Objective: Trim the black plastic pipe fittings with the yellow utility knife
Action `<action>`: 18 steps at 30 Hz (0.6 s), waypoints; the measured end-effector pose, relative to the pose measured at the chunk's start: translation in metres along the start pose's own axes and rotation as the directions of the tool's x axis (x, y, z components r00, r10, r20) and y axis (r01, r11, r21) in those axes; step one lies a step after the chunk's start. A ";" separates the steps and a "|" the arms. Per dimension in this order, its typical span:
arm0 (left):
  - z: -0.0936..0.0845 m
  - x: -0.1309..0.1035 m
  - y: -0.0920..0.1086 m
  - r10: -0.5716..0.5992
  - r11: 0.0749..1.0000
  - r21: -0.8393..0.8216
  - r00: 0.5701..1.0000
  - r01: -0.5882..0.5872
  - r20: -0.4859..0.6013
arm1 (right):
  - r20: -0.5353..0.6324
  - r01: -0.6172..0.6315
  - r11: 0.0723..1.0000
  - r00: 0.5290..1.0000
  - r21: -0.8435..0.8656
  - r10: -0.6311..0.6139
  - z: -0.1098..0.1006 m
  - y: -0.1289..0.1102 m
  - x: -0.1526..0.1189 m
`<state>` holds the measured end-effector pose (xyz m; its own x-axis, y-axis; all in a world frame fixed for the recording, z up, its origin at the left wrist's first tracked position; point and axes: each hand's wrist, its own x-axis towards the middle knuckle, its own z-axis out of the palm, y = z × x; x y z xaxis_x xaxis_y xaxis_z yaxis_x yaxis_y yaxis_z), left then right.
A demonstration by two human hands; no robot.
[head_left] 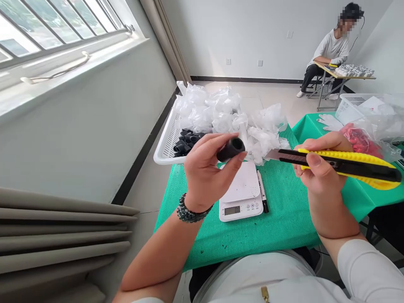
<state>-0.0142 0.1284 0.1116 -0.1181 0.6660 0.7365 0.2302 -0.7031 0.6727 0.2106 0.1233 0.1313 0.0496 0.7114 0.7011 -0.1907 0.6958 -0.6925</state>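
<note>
My left hand (210, 172) grips a short black rubber tube (232, 149) between thumb and fingers, its round open end turned toward me. In my right hand (328, 164) is a yellow and black utility knife (356, 166) with its blade out. The blade tip points left at the tube and stays a little apart from it. Below my hands, a white digital scale (241, 189) sits on the green cloth, with small black crumbs on its plate. Beside the scale lies a black and white marker pen (262, 191).
A white basket (162, 139) at the back left holds black tube pieces (187, 141) and filled clear bags (208, 105). The green-covered table (221, 248) has black crumbs scattered on it. At right are red pieces (361, 139) in plastic and another basket (347, 107). A person (333, 48) sits farther back.
</note>
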 end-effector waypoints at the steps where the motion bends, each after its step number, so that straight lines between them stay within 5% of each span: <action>1: -0.001 0.000 -0.001 0.139 0.983 0.115 0.990 -0.139 0.013 | 0.009 -0.017 0.999 1.000 0.032 0.016 0.000 0.003 0.002; 3: -0.001 0.000 -0.002 0.316 0.910 0.247 0.943 -0.333 0.106 | 0.033 -0.070 0.995 0.997 0.071 0.067 0.001 0.008 0.005; 5: -0.001 -0.001 -0.002 0.359 0.868 0.286 0.912 -0.405 0.199 | 0.033 -0.116 0.991 0.993 0.068 0.114 0.002 0.010 0.006; 12: 0.000 -0.004 -0.003 0.375 0.850 0.266 0.877 -0.454 0.300 | 0.106 -0.299 0.954 0.949 -0.006 0.298 0.010 0.009 -0.002; 18: -0.002 -0.003 0.001 0.345 0.874 0.264 0.904 -0.408 0.254 | 0.043 -0.229 0.964 0.973 0.135 0.225 0.011 0.013 0.004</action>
<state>-0.0157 0.1257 0.1100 0.2181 0.4225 0.8797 0.5043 -0.8206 0.2690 0.1970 0.1338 0.1268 -0.0370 0.8447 0.5340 -0.3274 0.4946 -0.8051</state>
